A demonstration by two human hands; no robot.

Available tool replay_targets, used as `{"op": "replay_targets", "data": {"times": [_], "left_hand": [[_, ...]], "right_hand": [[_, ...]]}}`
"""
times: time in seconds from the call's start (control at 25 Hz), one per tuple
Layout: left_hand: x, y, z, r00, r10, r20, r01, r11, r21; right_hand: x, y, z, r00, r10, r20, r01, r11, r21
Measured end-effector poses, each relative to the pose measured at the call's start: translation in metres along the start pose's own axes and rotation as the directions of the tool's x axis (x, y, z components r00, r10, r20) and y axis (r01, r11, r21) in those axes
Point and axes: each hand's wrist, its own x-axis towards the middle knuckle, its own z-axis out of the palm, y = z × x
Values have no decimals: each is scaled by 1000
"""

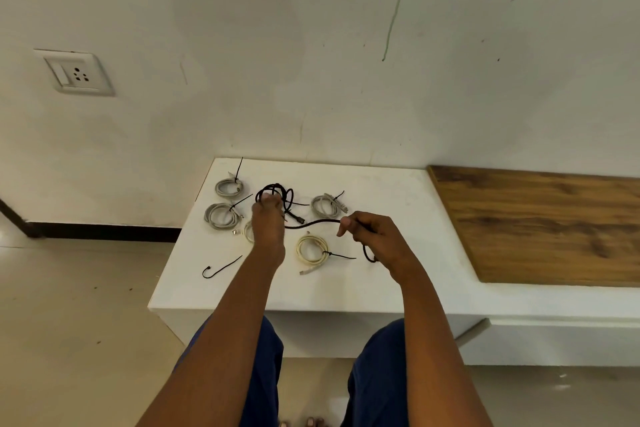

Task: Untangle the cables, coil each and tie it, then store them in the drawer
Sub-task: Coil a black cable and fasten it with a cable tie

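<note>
Left hand (268,218) gripping black cable (311,222) coils, right hand (372,236) pinching its free length, tied coils (311,249) lying around on white table (346,288).

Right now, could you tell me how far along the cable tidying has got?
Done: four light coils lie tied on the white table, such as the cream coil. In hand: the left hand holds the black cable coil while the right hand feeds its tail. Left: tying it with the loose tie, then storing everything.
</note>
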Motion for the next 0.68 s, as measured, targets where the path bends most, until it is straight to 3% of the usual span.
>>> {"op": "replay_targets", "data": {"times": [0.04, 0.12, 0.2, 0.24, 0.4, 0.44, 0.52, 0.6, 0.68], "left_hand": [[-2, -8, 1, 997, 64, 44, -71, 980, 185], [-7, -20, 2, 953, 202, 227, -287, 841, 458], [-10, -26, 4, 878, 251, 407, -463, 659, 593], [-14, -27, 5, 858, 225, 462, -490, 629, 604], [-35, -29, 10, 807, 10, 590, -393, 755, 525], [-39, -29, 12, 804, -42, 593, -334, 793, 509], [-44, -24, 14, 740, -229, 632, -42, 922, 384], [-46, -14, 15, 550, -402, 732, 297, 913, 279], [-47, -4, 14, 396, -439, 806, 480, 848, 226]], "right_hand": [[1, -1, 3, 1000, -3, -9, 4, 1000, 19], [4, -2, 7, 997, -16, -80, 17, 1000, 19], [7, -2, 9, 981, -55, -188, 59, 998, 20], [8, -2, 9, 969, -67, -237, 76, 997, 27], [13, 6, 8, 908, -78, -412, 77, 997, -19], [15, 8, 7, 887, -67, -457, 58, 998, -34], [17, 12, 4, 842, -39, -538, 4, 998, -67], [19, 14, 2, 815, -10, -580, -66, 992, -110], [20, 15, 1, 823, 24, -567, -123, 983, -137]]}}
